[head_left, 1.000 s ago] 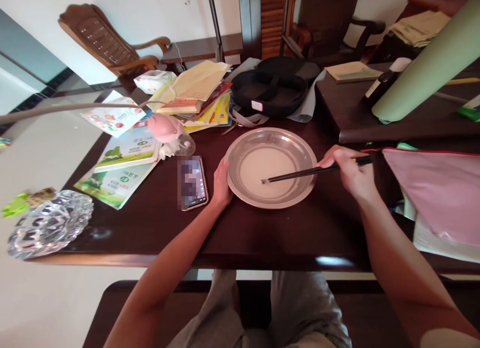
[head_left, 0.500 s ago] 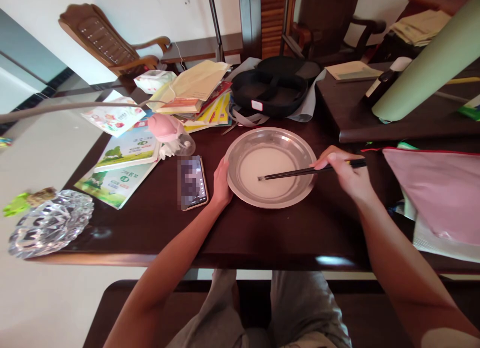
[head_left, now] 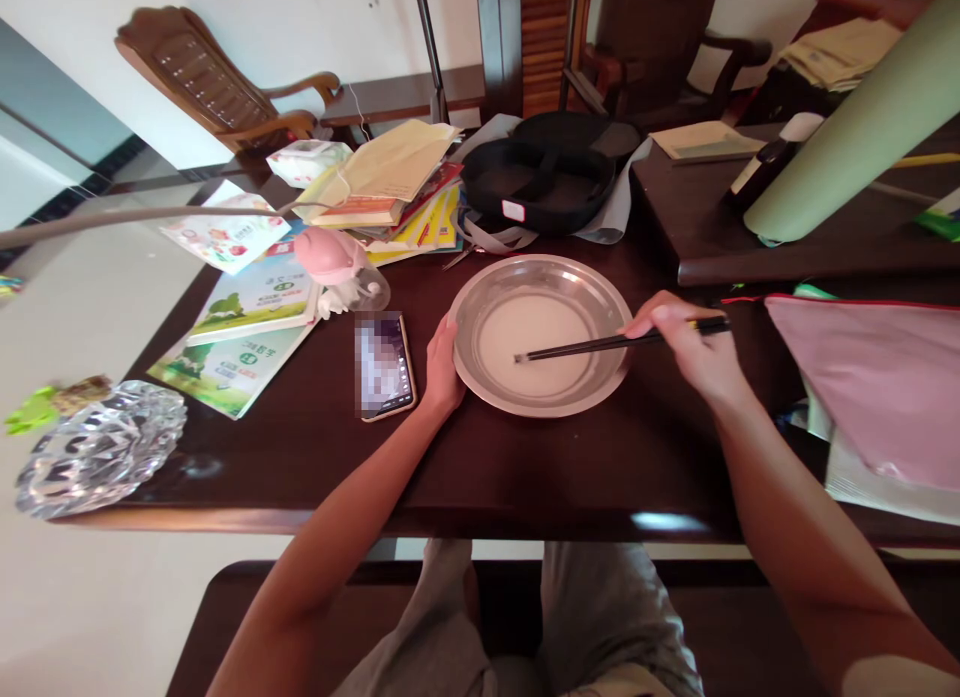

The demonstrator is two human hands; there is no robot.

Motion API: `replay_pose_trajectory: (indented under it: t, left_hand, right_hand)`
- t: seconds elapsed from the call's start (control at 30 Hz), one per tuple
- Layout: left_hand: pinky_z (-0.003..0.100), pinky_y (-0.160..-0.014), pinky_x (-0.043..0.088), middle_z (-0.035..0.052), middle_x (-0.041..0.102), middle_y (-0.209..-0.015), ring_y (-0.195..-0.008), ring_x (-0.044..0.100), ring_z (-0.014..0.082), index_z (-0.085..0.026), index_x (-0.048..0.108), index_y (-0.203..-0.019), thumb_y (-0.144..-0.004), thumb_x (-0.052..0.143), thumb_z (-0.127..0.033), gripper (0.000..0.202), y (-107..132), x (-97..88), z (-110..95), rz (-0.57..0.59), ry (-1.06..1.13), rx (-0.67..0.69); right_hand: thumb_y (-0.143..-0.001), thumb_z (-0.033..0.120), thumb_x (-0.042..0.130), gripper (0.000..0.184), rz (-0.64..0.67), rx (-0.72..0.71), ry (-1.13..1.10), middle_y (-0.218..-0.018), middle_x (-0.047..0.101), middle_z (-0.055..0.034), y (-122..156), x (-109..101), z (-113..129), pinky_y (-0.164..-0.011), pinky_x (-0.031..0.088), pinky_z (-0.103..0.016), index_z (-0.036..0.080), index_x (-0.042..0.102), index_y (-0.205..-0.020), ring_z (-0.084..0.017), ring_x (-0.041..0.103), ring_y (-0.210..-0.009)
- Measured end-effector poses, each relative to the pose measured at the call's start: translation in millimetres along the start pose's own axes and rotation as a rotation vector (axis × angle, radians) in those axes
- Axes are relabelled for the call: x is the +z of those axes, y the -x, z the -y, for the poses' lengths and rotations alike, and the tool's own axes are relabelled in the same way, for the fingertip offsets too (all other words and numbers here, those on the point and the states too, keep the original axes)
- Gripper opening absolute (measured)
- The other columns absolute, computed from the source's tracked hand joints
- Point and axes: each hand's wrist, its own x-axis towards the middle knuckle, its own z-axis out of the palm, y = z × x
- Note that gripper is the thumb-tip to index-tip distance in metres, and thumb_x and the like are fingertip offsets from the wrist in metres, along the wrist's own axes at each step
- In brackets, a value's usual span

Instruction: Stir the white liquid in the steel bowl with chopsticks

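Note:
A round metal dish rests on the dark table, with a cloudy whitish liquid in its bottom. My left hand holds the dish by its left rim, the fingers partly hidden behind it. Over the right rim, my right hand is closed around a pair of black chopsticks. Their tips reach into the liquid near the dish's middle. Just left of my left hand lies a phone with its screen lit and blurred.
A pink-lidded bottle stands beside booklets. Behind the dish sits an open black case, near stacked books and papers. A crystal bowl is at the left edge, a pink pouch at the right.
Barely anything differs. The chopsticks and my right hand have shifted very slightly left, and my left hand stays on the dish. The blurred phone screen looks lighter.

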Motion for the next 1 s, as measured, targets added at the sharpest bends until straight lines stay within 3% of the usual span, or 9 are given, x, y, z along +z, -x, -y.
replay_pose_trajectory:
  t: [0.1, 0.27, 0.33, 0.53, 0.6, 0.8, 0.9, 1.0]
  left_hand:
    - [0.05, -0.127, 0.055, 0.0116, 0.087, -0.141, -0.145, 0.072, 0.0394, -0.023, 0.087, -0.123, -0.094, 0.077, -0.072, 0.058, 0.2, 2.1, -1.0, -0.018, -0.001, -0.006]
    - [0.05, -0.126, 0.056, 0.0116, 0.087, -0.14, -0.145, 0.073, 0.0392, -0.023, 0.085, -0.127, -0.094, 0.076, -0.073, 0.06, 0.3, 0.8, -1.4, 0.008, 0.008, -0.018]
    - [0.051, -0.127, 0.056, 0.0114, 0.087, -0.14, -0.146, 0.072, 0.0395, -0.023, 0.085, -0.126, -0.093, 0.078, -0.074, 0.062, 0.4, 0.0, -1.6, 0.006, 0.01, -0.018]
    - [0.051, -0.128, 0.056, 0.0122, 0.087, -0.139, -0.15, 0.07, 0.0397, -0.023, 0.086, -0.127, -0.095, 0.078, -0.072, 0.059, 1.2, 2.7, -3.2, -0.004, 0.005, -0.003]
    - [0.051, -0.128, 0.056, 0.0122, 0.087, -0.139, -0.15, 0.07, 0.0397, -0.023, 0.086, -0.128, -0.096, 0.077, -0.072, 0.059, 1.4, 3.6, -3.6, -0.008, -0.003, 0.005]
    - [0.053, -0.129, 0.055, 0.0131, 0.087, -0.14, -0.152, 0.069, 0.0413, -0.023, 0.086, -0.128, -0.094, 0.078, -0.074, 0.062, 1.5, 1.8, -3.6, -0.004, -0.001, 0.0]
    - [0.054, -0.13, 0.055, 0.0128, 0.087, -0.139, -0.153, 0.069, 0.0414, -0.024, 0.086, -0.128, -0.093, 0.078, -0.075, 0.063, 1.4, 1.3, -2.2, -0.003, 0.016, -0.008]
    - [0.053, -0.129, 0.056, 0.0126, 0.087, -0.141, -0.149, 0.071, 0.0401, -0.024, 0.085, -0.128, -0.094, 0.078, -0.075, 0.063, 0.7, 1.6, -0.2, -0.002, 0.02, -0.013]
  right_hand:
    - [-0.109, 0.077, 0.069, 0.054, 0.082, -0.022, 0.08, -0.09, 0.088, -0.0053, -1.1, 5.1, 1.2, -0.093, 0.058, -0.051, 0.032, 0.089, -0.086, -0.029, 0.081, -0.092]
    - [-0.109, 0.067, 0.073, 0.049, -0.181, -0.014, 0.015, -0.078, 0.082, -0.004, -2.3, -7.9, -2.0, -0.083, 0.057, -0.048, 0.032, 0.085, -0.077, -0.027, 0.074, -0.079]
    - [-0.11, 0.066, 0.072, 0.052, -0.22, -0.024, -0.043, -0.071, 0.076, -0.0036, -1.4, -11.4, -2.6, -0.079, 0.057, -0.049, 0.034, 0.08, -0.07, -0.027, 0.07, -0.071]
    - [-0.107, 0.074, 0.073, 0.051, 0.036, 0.018, 0.001, -0.082, 0.084, -0.0051, -0.7, 1.4, 2.9, -0.087, 0.057, -0.052, 0.034, 0.087, -0.078, -0.031, 0.079, -0.086]
    - [-0.104, 0.081, 0.072, 0.054, 0.05, 0.022, 0.055, -0.087, 0.087, -0.0064, -2.0, 3.2, 4.2, -0.09, 0.059, -0.054, 0.034, 0.089, -0.082, -0.032, 0.079, -0.089]
    - [-0.104, 0.073, 0.076, 0.053, -0.24, 0.004, -0.036, -0.071, 0.078, -0.0029, -1.7, -10.0, -0.4, -0.079, 0.057, -0.05, 0.034, 0.081, -0.069, -0.029, 0.072, -0.072]
    - [-0.109, 0.067, 0.073, 0.052, -0.143, -0.014, -0.074, -0.07, 0.076, -0.0024, 0.2, -7.7, -1.5, -0.077, 0.057, -0.049, 0.034, 0.08, -0.069, -0.028, 0.072, -0.071]
    - [-0.109, 0.071, 0.072, 0.051, 0.015, 0.004, -0.002, -0.08, 0.083, -0.0039, 0.3, 0.9, 0.0, -0.084, 0.06, -0.05, 0.033, 0.085, -0.077, -0.029, 0.077, -0.081]
